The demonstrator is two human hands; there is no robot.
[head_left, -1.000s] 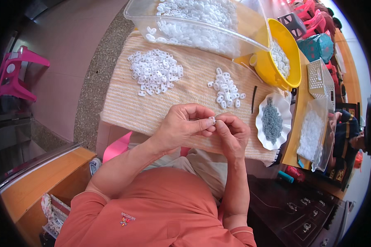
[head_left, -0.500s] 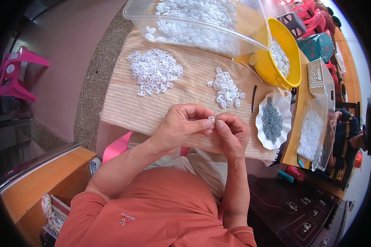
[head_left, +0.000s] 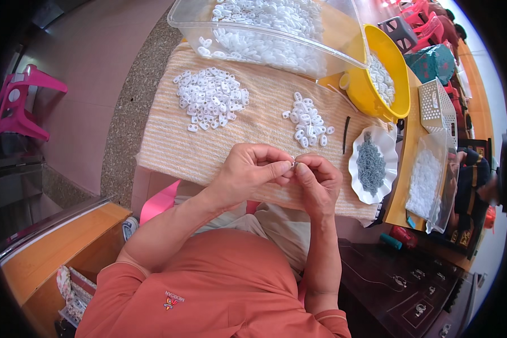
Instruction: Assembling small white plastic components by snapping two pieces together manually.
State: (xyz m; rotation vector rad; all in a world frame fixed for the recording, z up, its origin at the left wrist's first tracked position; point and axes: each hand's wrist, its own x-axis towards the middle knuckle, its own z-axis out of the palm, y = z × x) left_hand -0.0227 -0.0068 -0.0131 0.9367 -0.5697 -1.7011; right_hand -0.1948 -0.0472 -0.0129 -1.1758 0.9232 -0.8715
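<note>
Pinching tiny white ring [head_left: 293, 164]

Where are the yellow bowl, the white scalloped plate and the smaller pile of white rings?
yellow bowl [head_left: 359, 93]: head view, outer wall.
white scalloped plate [head_left: 388, 145]: head view, bare rim.
smaller pile of white rings [head_left: 307, 120]: head view, pile's middle.

A surface draped in a striped beige cloth [head_left: 253, 127] carries two heaps of white plastic rings [head_left: 211, 97], a clear tub [head_left: 276, 39], a yellow bowl [head_left: 377, 84] and a scalloped white plate [head_left: 377, 194].
</note>
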